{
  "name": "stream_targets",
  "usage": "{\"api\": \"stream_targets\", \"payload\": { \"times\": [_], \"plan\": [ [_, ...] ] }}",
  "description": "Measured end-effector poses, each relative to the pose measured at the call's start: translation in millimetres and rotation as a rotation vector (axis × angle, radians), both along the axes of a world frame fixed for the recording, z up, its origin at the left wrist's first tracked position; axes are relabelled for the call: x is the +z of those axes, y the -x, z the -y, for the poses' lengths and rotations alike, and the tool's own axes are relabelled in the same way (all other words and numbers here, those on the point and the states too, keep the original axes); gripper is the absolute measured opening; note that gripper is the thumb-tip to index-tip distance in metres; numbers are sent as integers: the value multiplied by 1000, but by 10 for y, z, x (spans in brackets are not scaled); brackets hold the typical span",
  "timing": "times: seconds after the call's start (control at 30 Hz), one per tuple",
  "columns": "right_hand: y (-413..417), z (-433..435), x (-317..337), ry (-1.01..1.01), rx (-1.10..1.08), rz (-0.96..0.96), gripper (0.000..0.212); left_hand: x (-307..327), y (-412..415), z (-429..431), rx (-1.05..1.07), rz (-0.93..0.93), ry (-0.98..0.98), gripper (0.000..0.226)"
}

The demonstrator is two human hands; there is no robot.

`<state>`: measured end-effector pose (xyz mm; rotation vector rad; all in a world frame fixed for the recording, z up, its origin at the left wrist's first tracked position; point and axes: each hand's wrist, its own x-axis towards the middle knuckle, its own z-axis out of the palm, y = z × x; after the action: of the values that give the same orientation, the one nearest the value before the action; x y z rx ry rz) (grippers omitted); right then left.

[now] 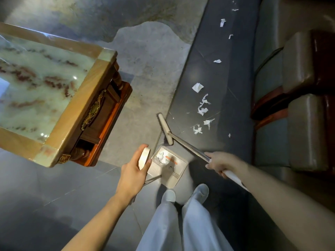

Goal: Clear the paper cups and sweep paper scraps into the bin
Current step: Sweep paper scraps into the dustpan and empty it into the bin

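white scraps [202,107] beyond right hand [220,163], broom [165,128] gripped

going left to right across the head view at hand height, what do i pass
marble table → left hand → dustpan → right hand, holding the broom → sofa
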<state>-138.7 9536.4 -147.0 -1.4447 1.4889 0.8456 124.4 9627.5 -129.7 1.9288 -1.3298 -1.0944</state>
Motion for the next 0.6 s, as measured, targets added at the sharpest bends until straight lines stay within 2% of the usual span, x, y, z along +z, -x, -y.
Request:
{"api": "stream_targets", "payload": {
  "times": [0.13,0.33,0.47,0.6],
  "plan": [
    [513,62,40,31,-56,-129,56,22,229,106,4,27,18,50],
    [1161,140,326,91,-131,-77,66,18,509,330,6,59,20,48],
    [1606,75,502,64,-376,-8,66,32,602,487,-99,94,33,46],
    [1871,-23,587,106,-419,-53,65,12,734,702,-137,100,64,48]
  ]
}}
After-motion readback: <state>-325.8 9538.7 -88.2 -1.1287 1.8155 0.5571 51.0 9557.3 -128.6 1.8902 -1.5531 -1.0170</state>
